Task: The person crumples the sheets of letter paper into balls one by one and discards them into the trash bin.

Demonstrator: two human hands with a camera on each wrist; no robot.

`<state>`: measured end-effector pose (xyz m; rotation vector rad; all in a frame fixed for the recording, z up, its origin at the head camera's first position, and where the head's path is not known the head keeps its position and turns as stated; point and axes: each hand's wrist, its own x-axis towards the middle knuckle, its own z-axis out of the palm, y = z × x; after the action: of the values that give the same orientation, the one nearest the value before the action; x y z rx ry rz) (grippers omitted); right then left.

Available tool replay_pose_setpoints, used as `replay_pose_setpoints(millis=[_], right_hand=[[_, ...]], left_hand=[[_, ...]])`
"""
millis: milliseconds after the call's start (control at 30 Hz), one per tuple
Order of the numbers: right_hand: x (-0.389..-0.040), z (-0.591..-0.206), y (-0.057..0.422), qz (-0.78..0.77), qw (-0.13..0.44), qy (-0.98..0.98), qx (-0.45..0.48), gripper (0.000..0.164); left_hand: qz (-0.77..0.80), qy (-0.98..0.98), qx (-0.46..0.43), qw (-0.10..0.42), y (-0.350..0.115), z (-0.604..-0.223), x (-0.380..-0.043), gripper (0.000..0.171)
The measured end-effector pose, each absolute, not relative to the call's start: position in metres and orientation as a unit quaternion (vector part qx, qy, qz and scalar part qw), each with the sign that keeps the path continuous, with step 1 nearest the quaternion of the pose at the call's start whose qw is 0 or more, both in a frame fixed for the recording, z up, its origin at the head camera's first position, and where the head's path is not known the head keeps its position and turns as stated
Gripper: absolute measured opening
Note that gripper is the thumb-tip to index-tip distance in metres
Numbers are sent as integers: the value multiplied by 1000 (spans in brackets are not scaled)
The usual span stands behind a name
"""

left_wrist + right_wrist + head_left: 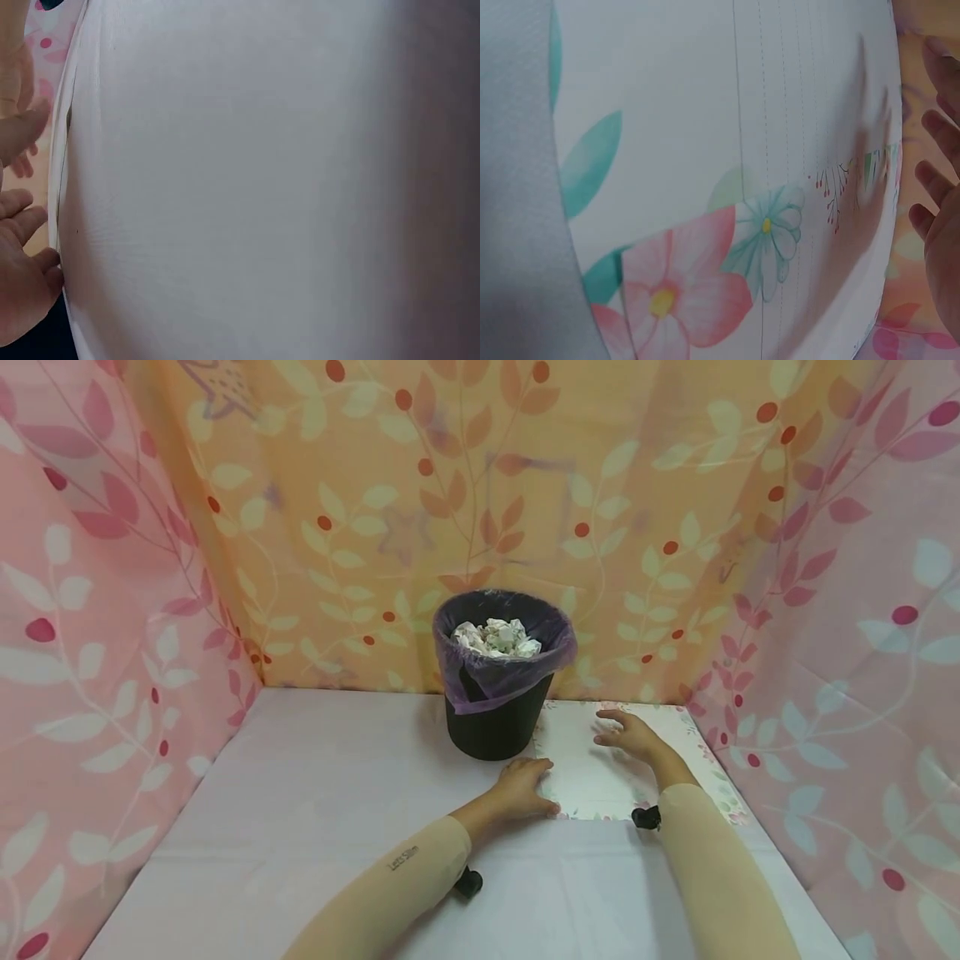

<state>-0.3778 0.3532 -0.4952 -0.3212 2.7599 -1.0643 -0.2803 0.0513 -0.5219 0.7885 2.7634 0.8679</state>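
Observation:
A black waste bin stands upright at the back middle of the white table, lined with a purple plastic bag. Crumpled paper fills its top. To its right lies flat paper with a flowered border, whose pink and green flowers fill part of the right wrist view. My left hand is at the paper's left edge, in front of the bin, thumb and fingers spread apart with nothing between them. Over the paper's right part is my right hand, fingers loosely bent and holding nothing; its shadow falls across the sheet.
A white cloth covers the table. An orange leaf-patterned curtain hangs close behind the bin. Pink patterned curtains close off the left side and the right side. Black wrist cameras are strapped on both beige sleeves.

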Motion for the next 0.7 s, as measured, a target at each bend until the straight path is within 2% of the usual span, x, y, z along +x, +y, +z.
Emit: replay_pose_setpoints(millis=[300,533,700], right_hand=[[-378,-506,355,-342,105,929,-98,74],[-372,-510,356,-264,120,952,-102,78],[-362,-506,354,-225,99,961,-124,79]], left_hand=[[245,939,234,61,56,-523,-282,84],[223,943,237,69,54,-517,-277,85],[207,940,260,76,46,-516,-271,85]])
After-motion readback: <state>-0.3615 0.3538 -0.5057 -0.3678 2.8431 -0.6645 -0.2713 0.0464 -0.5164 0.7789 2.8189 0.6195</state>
